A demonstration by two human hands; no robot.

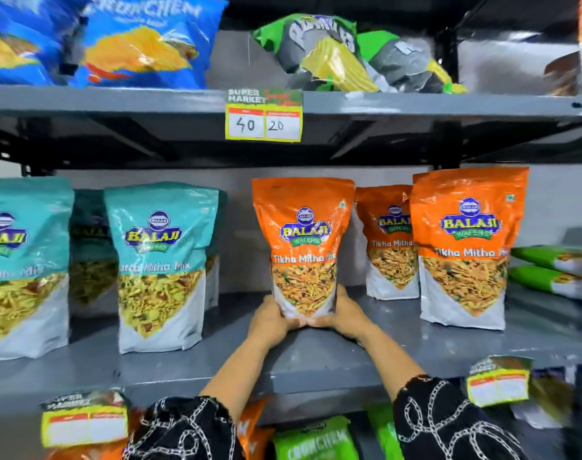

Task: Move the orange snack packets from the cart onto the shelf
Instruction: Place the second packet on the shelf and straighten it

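The left hand [269, 318] and right hand [344, 313] are each curled partly closed around the lower corners of one orange snack packet [302, 247], fingers wrapped to its sides and thumbs lying along the front of the white base. The two-sided grip at the bottom appears intended to keep the pouch upright and to square its flat base as it meets the shelf [316, 363]. The packet stands vertical with its printed face outward; whether the base rests fully on the shelf or is just above it cannot be told, as the hands cover that edge. It sits about midway along the shelf, set back from the front edge. Towards the right end stand two more orange packets, one near the front [465, 247] and one behind it [387, 240], both upright and apart from the held one. Towards the left end stand teal packets [163, 260], also upright, leaving a gap into which the held packet goes. Green packets [552, 270] lie flat at the far right. A price tag [264, 115] hangs on the front edge of the upper shelf [117, 102], which carries blue bags [140, 41]. The cart is not in view. Judgement: placement is at its final stage, with release outstanding.
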